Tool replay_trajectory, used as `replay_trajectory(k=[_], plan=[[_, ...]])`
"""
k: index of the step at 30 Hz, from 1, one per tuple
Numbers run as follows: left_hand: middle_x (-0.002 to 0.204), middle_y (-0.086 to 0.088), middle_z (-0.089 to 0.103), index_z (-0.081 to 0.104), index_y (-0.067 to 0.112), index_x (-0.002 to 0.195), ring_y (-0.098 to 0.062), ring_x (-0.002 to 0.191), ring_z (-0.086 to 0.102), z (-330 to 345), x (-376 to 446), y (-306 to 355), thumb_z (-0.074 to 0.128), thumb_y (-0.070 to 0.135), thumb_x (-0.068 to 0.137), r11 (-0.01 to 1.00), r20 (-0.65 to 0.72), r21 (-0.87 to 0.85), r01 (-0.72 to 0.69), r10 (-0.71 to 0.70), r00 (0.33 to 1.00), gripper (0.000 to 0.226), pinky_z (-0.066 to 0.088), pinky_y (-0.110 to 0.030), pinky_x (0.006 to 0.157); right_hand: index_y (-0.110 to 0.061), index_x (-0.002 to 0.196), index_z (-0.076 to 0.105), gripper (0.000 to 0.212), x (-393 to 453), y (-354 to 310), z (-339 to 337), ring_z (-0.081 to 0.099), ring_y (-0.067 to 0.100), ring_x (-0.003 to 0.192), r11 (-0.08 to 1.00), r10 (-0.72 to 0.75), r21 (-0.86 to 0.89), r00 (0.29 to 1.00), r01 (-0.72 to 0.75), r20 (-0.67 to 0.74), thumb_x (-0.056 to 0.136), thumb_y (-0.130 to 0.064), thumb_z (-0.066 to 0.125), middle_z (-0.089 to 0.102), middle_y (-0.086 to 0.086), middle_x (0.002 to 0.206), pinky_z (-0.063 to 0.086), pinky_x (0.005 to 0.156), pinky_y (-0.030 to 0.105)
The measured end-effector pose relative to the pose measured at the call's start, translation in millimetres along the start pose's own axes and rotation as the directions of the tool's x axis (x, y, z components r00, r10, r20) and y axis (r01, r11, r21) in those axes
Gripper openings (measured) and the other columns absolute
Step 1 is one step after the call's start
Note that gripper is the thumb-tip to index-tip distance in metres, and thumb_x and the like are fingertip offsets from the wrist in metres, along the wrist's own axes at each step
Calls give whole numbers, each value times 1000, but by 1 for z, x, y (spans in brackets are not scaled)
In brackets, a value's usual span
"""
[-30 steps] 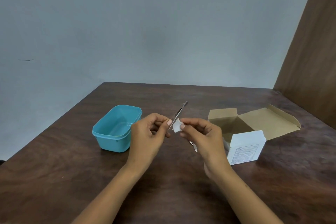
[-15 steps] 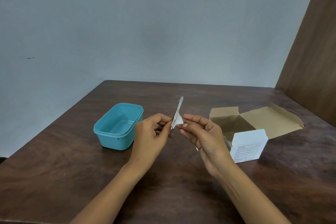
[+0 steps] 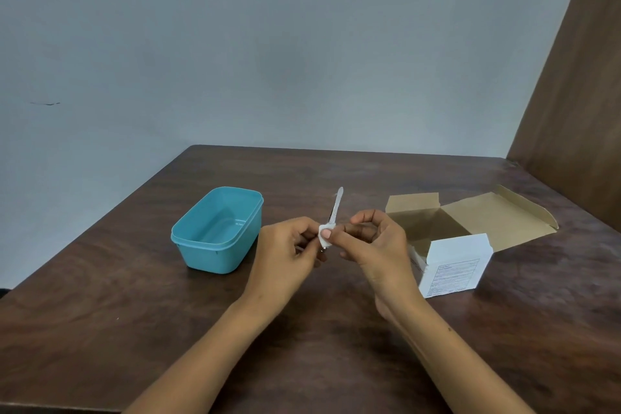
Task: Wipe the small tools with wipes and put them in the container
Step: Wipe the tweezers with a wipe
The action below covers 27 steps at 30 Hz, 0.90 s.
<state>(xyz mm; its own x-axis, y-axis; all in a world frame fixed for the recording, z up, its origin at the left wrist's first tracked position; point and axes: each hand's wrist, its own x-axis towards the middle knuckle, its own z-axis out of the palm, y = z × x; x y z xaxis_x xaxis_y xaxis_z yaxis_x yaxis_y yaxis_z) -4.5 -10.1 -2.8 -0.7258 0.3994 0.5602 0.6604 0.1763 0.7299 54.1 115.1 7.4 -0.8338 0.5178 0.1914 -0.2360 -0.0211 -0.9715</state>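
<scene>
A thin metal tool [image 3: 336,206], like a nail file, points up and away above the middle of the table. My left hand [image 3: 285,254] pinches its lower end. My right hand [image 3: 376,245] pinches a small white wipe [image 3: 324,234] folded around the tool's lower part, just beside my left fingertips. The teal plastic container [image 3: 216,230] stands open and looks empty, to the left of my hands.
An open cardboard box [image 3: 470,215] with its flaps spread lies at the right, with a white printed box [image 3: 453,265] in front of it. The dark wooden table [image 3: 100,312] ends at a grey wall behind; a brown panel rises at the far right.
The wipe has slid down the tool toward my left fingers. The tool has turned from a rightward slant to nearly upright.
</scene>
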Motion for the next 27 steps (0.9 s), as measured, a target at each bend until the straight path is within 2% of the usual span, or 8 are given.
replay_trajectory(k=[6,8,10,12,15,18,23,27], plan=[[81,5,77,75,32,86,-10,80,73,-7,7,3,63,-5,84,963,186,-174,205,-172,967,38,59,-24,62,-15,80,49,39,2,3,-6,71,9,68,951,-186,-249,982,184,15,65,-8,84,73,2,68,57,60,23],[84,7,77,75,33,84,-10,83,73,-8,8,5,62,-2,86,920,144,-285,270,-238,961,38,58,-23,61,-18,77,47,40,2,3,-6,69,6,66,912,-232,-340,972,229,30,65,-9,84,72,-1,67,58,62,27],[83,4,77,76,26,86,-12,83,74,-8,8,7,67,8,85,864,104,-395,312,-295,950,21,58,-22,59,-21,76,46,39,1,3,-5,68,4,66,873,-273,-410,961,264,37,66,-11,82,71,-4,66,58,64,32],[81,1,77,76,22,86,-14,80,74,-7,7,8,73,17,81,861,92,-411,300,-288,953,8,58,-23,58,-26,76,44,39,-1,3,-3,66,1,66,823,-318,-485,947,296,39,68,-17,81,68,-10,66,57,63,33],[76,-4,77,75,16,84,-18,75,74,-5,7,6,72,16,82,872,49,-395,289,-294,954,4,58,-24,58,-30,77,41,40,-4,4,1,64,-2,65,729,-389,-589,919,348,62,70,-20,78,65,-15,64,56,59,31],[73,-6,76,73,13,82,-20,72,74,-4,7,5,69,13,85,863,-5,-414,289,-320,947,6,59,-26,60,-36,75,36,45,-6,6,4,62,-3,60,662,-424,-652,902,370,81,67,-20,77,65,-13,63,51,53,22],[74,-5,76,72,16,81,-18,70,74,-6,9,6,68,12,85,826,-56,-487,283,-353,934,6,56,-20,56,-34,76,35,46,-7,9,5,60,-4,57,585,-420,-727,901,359,107,65,-25,79,65,-13,62,30,48,7],[78,-3,77,71,15,86,-14,77,74,-6,9,4,70,11,83,817,-78,-506,277,-363,928,6,57,-21,59,-29,78,42,40,-7,9,3,60,-1,57,562,-415,-740,900,370,135,66,-23,79,59,-16,61,42,50,13]])
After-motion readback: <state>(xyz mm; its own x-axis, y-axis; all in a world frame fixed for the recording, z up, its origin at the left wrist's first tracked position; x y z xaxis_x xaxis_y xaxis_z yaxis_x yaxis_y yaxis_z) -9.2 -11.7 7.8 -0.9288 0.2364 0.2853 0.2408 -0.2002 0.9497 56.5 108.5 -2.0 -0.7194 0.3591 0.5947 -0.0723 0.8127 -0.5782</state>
